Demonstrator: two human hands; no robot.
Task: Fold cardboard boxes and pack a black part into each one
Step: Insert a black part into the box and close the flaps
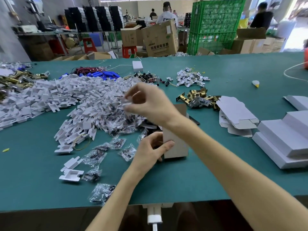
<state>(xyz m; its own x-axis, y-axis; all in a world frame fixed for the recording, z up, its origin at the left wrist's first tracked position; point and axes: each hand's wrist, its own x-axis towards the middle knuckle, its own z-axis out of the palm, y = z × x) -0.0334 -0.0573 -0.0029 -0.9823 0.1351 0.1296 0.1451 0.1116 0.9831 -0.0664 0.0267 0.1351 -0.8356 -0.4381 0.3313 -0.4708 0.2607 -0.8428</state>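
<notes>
Left hand (150, 150) should steady the upright white cardboard box (175, 145) it grips while right hand (147, 103), beyond it, pinches a blurred clear packet (127, 101).

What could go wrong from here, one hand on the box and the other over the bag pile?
1. The right hand pinches what looks like a clear bag above the bag heap; it may drag extras or drop it.
2. Its forearm crosses over the cardboard box, held upright by the left hand alone; a brush could tip it.
3. A loose bag lies near the table edge and could get swept off.
</notes>
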